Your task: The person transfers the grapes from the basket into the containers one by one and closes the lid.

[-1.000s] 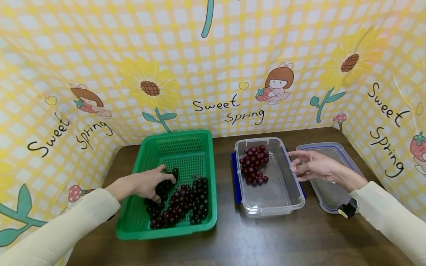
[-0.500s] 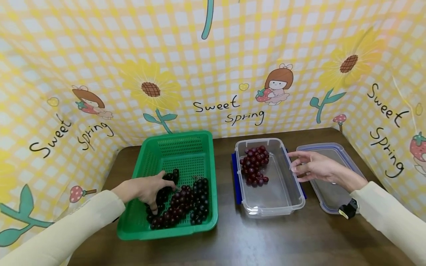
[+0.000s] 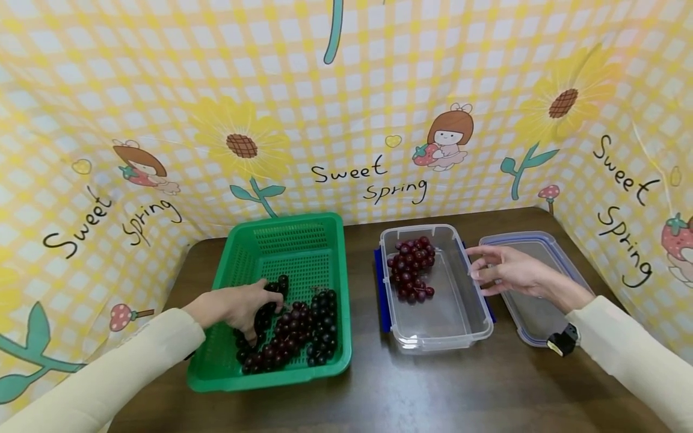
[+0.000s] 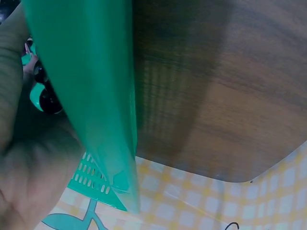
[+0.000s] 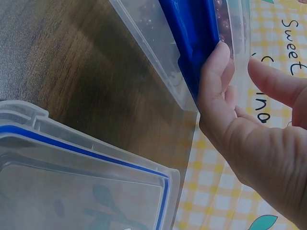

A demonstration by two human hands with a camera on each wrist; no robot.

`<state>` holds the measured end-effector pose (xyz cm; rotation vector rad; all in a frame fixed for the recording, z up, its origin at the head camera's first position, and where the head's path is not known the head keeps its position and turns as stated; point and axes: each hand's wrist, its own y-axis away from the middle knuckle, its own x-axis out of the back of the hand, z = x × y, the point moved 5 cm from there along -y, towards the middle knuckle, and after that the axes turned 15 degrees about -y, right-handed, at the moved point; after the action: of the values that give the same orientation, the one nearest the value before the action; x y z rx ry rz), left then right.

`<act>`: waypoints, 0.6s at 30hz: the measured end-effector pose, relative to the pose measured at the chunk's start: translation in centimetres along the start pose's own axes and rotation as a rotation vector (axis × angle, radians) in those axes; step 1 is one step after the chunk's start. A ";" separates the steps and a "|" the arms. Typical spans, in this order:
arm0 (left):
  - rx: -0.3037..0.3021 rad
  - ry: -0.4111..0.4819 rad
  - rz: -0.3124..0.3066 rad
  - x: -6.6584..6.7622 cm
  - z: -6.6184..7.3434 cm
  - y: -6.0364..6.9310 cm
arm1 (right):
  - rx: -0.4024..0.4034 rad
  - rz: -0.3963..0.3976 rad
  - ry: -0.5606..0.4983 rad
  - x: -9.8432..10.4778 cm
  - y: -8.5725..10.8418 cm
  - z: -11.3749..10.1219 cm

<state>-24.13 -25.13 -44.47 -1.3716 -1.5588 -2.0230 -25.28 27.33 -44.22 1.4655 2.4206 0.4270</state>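
My left hand point(image 3: 240, 307) reaches into the green basket point(image 3: 346, 288), its fingers curled round a bunch of black grapes point(image 3: 265, 316) on the left. Part of that bunch is hidden under the palm. Beside it lie a bunch of dark red grapes point(image 3: 289, 331) and another black bunch point(image 3: 325, 328). My right hand point(image 3: 506, 270) is at the right side of a clear plastic container point(image 3: 441, 343). In the right wrist view, its fingers point(image 5: 216, 72) touch the blue clip point(image 5: 192, 28), with the thumb held apart. Inside the container, a red grape bunch point(image 3: 413, 264) sits toward the back left.
A clear lid with a blue seal point(image 3: 536, 319) lies on the table, right of the container and under the right forearm. The brown wooden table point(image 3: 373, 385) shows between basket and container. A yellow checked cloth point(image 3: 346, 120) hangs behind and on both sides.
My left hand has shifted slightly toward the near side of the basket and settled lower over the black grapes. The right hand stays at the container's side.
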 end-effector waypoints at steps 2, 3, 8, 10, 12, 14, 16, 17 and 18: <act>-0.003 0.011 0.005 -0.1 -0.1 0.1 | 0.002 0.003 0.000 -0.1 0.0 0.1; -0.007 0.019 0.008 -0.1 -0.2 0.1 | 0.003 0.004 0.001 -0.1 -0.1 0.1; -0.004 0.045 -0.004 -0.3 -0.5 0.2 | 0.008 -0.002 0.001 -0.3 -0.2 0.0; -0.006 0.038 -0.009 -0.4 -0.5 0.1 | 0.006 -0.002 0.003 -0.2 -0.2 -0.1; -0.008 0.033 -0.011 -0.4 -0.5 0.1 | 0.006 -0.003 0.007 -0.1 -0.2 -0.1; -0.019 0.022 -0.005 -0.3 -0.4 0.1 | 0.001 0.002 0.007 0.0 -0.2 0.0; -0.027 0.017 0.001 -0.1 -0.4 0.2 | -0.001 0.004 0.006 0.0 -0.2 0.0; -0.035 0.011 0.007 0.1 -0.4 0.2 | -0.002 0.006 0.005 0.1 -0.2 0.0; -0.041 0.005 0.014 0.3 -0.4 0.3 | 0.003 0.002 0.008 0.1 -0.2 0.0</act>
<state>-24.34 -25.52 -44.06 -1.3872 -1.5098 -2.0594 -25.44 27.32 -44.28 1.4708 2.4267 0.4311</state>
